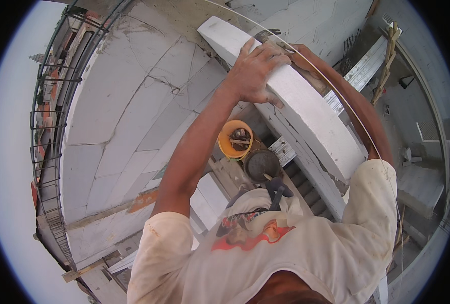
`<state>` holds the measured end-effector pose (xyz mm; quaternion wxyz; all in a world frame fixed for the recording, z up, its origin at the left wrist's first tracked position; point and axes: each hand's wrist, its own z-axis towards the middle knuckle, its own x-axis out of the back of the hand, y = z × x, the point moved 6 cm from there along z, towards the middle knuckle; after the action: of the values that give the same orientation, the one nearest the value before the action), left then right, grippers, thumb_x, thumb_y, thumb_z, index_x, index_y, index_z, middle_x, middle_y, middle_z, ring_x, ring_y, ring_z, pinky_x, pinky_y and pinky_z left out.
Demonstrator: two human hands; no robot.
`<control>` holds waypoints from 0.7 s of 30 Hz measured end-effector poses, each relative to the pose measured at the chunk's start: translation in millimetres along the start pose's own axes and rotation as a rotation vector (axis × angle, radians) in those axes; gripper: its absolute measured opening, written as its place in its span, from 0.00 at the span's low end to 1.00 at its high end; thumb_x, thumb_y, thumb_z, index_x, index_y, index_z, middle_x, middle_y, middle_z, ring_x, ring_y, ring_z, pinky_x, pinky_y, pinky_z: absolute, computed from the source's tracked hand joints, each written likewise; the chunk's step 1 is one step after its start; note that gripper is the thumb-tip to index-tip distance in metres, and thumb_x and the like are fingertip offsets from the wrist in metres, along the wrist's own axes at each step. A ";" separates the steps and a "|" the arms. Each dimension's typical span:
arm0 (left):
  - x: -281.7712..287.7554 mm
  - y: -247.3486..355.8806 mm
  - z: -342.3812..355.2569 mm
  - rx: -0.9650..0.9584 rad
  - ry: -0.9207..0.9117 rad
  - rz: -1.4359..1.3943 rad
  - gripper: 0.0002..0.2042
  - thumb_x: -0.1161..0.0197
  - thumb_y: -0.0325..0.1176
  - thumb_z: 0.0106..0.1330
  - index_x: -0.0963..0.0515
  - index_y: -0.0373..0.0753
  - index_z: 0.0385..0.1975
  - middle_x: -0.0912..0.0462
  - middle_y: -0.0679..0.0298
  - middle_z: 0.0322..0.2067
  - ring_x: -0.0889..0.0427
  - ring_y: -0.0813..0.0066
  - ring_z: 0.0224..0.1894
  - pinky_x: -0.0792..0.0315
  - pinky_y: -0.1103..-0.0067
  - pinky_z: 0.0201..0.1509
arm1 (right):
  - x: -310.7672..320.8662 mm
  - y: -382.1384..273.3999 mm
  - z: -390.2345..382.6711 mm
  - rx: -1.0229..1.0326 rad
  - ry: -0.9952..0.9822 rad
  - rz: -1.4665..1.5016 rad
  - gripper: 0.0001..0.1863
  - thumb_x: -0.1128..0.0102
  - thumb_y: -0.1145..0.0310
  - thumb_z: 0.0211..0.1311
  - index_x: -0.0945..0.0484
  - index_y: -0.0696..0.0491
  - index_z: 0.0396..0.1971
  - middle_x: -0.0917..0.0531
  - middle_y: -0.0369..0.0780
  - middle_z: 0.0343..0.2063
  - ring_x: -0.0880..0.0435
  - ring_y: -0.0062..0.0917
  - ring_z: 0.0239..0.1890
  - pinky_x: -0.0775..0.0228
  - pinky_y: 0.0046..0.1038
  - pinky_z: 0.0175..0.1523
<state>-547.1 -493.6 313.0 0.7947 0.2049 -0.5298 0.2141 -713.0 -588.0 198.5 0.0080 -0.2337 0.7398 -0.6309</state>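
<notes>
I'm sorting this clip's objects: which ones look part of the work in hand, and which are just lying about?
Work in hand:
- white block, with the left hand over it
- right hand, at its far side, partly hidden
- block wall below

Apparently just around:
- orange bucket holding scraps
- dark round container
- rebar cage
- wooden sticks

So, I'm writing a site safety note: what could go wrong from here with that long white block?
The long white block could slip or tip; the yellow bucket stands lower down, so a fall might reach it. The right hand is partly hidden at the block's far side, so fingers might get pinched. The thin white cord crosses the right arm in this view and could snag.
</notes>
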 end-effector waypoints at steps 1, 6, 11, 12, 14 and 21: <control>-1.5 -2.9 -6.8 0.030 -0.019 0.022 0.55 0.22 0.71 0.27 0.28 0.56 0.64 0.27 0.65 0.63 0.35 0.60 0.72 0.56 0.48 0.80 | -1.3 -1.0 -4.4 0.014 -0.005 -0.055 0.30 0.40 0.67 0.68 0.30 0.60 0.68 0.16 0.41 0.33 0.21 0.21 0.28 0.25 0.25 0.34; -5.7 1.7 16.4 -0.052 -0.023 0.077 0.55 0.25 0.76 0.29 0.29 0.58 0.65 0.27 0.65 0.63 0.34 0.62 0.71 0.54 0.49 0.80 | 77.4 -23.5 -123.9 0.018 0.257 -0.230 0.18 0.38 0.63 0.69 0.22 0.60 0.50 0.26 0.32 0.21 0.29 0.15 0.19 0.38 0.23 0.23; -12.2 -7.1 1.5 -0.120 0.032 0.144 0.55 0.27 0.75 0.34 0.30 0.52 0.66 0.28 0.61 0.64 0.34 0.59 0.71 0.49 0.48 0.78 | 111.0 -31.6 -278.5 0.139 0.698 -0.469 0.26 0.36 0.54 0.68 0.25 0.60 0.54 0.22 0.38 0.28 0.26 0.17 0.23 0.33 0.23 0.28; -9.4 -7.7 0.6 -0.153 0.052 0.146 0.55 0.31 0.79 0.36 0.30 0.52 0.66 0.28 0.61 0.63 0.33 0.59 0.70 0.49 0.49 0.78 | 113.4 -28.9 -312.3 0.132 0.768 -0.528 0.33 0.35 0.49 0.68 0.28 0.61 0.60 0.17 0.43 0.35 0.19 0.19 0.27 0.25 0.22 0.32; -13.0 -5.9 0.3 -0.192 0.055 0.139 0.55 0.35 0.82 0.39 0.30 0.52 0.66 0.28 0.61 0.63 0.32 0.59 0.69 0.49 0.50 0.77 | 85.3 -24.3 -377.6 -0.020 0.892 -0.155 0.27 0.36 0.54 0.69 0.27 0.61 0.56 0.23 0.37 0.26 0.26 0.16 0.21 0.34 0.23 0.25; -12.1 0.2 9.6 -0.268 0.051 0.130 0.52 0.34 0.79 0.42 0.30 0.49 0.66 0.27 0.61 0.63 0.31 0.58 0.68 0.47 0.51 0.76 | -65.8 47.1 -509.3 -0.284 1.272 0.643 0.23 0.48 0.51 0.77 0.28 0.59 0.49 0.30 0.33 0.20 0.33 0.16 0.12 0.40 0.20 0.15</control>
<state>-558.6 -500.2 305.2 0.8127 0.0565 -0.5453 0.1976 -826.4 -86.6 239.6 -0.2690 0.4088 0.7083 -0.5088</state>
